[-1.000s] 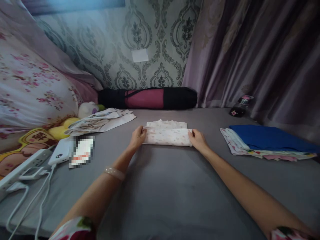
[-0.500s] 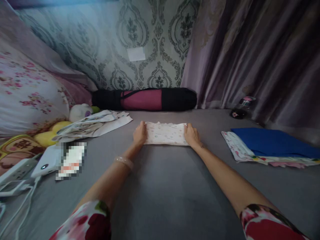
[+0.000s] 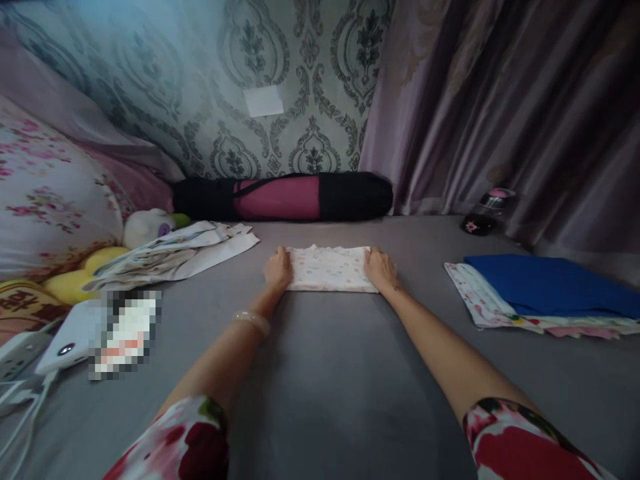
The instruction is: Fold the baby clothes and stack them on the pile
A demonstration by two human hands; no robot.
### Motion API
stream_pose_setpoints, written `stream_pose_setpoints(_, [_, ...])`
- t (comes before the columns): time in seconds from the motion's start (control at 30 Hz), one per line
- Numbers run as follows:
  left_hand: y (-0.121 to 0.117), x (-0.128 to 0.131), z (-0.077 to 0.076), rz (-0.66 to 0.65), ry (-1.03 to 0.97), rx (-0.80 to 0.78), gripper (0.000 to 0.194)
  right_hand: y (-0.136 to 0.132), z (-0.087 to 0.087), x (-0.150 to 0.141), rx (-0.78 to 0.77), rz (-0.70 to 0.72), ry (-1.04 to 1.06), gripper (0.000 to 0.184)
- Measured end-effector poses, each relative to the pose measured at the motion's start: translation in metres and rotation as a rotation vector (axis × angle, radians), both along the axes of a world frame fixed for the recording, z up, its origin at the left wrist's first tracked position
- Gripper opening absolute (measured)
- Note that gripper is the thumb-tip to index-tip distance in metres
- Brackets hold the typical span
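Note:
A small white cloth with a faint printed pattern (image 3: pixel 327 268) lies folded into a flat rectangle on the grey bed sheet (image 3: pixel 330 373), straight ahead of me. My left hand (image 3: pixel 278 268) grips its left end and my right hand (image 3: pixel 380 269) grips its right end. Both hands have their fingers curled onto the cloth's edges. A pale bangle sits on my left wrist.
A stack with a blue folded cloth (image 3: pixel 545 287) lies at the right. Crumpled pale garments (image 3: pixel 175 250) lie at the left, near soft toys and a floral pillow (image 3: pixel 50 207). A black and pink roll bag (image 3: pixel 285 197) lies along the wall. A power bank (image 3: pixel 67 337) and cables sit at the left edge.
The near half of the cloth has been folded away from me over the far half, leaving a flat rectangle. Both hands moved forward with it and stay at its two ends.

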State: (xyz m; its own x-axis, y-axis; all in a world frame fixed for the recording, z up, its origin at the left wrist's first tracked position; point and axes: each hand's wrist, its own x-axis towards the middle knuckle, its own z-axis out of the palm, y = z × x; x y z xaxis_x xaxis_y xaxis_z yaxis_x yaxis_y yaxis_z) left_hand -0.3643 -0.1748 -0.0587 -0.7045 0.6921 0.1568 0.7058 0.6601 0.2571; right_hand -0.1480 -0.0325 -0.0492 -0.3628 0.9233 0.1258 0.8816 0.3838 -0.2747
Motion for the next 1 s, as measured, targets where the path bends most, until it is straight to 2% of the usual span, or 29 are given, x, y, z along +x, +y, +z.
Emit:
stream_pose_setpoints(0.23, [0.003, -0.001, -0.003, 0.068, -0.001, 0.009, 0.037, 0.000, 0.000, -0.004, -0.040, -0.073, 0.021, 0.043])
stream_pose_setpoints(0.4, [0.000, 0.002, 0.005, 0.180, -0.066, 0.005, 0.042, 0.007, 0.005, -0.001, -0.143, -0.100, 0.059, 0.050])
stream_pose_setpoints(0.53, [-0.011, 0.001, 0.012, 0.183, -0.148, -0.054, 0.048, 0.008, 0.008, 0.007, -0.227, -0.101, 0.043, 0.054])
stream_pose_setpoints(0.73, [-0.031, 0.004, 0.012, 0.098, -0.130, -0.099, 0.040, -0.010, 0.007, 0.022, -0.182, -0.035, -0.056, 0.040])
stream_pose_setpoints(0.83, [-0.035, 0.013, 0.013, 0.052, -0.019, -0.054, 0.038, -0.022, 0.012, 0.023, -0.061, 0.000, -0.047, 0.035])
stream_pose_setpoints(0.93, [-0.029, 0.029, 0.016, -0.120, 0.172, 0.024, 0.034, -0.038, 0.019, 0.011, 0.126, 0.138, -0.033, 0.036])
stream_pose_setpoints(1.0, [-0.019, 0.042, 0.017, -0.287, 0.222, 0.036, 0.033, -0.050, 0.022, -0.004, 0.167, 0.291, -0.032, 0.039])
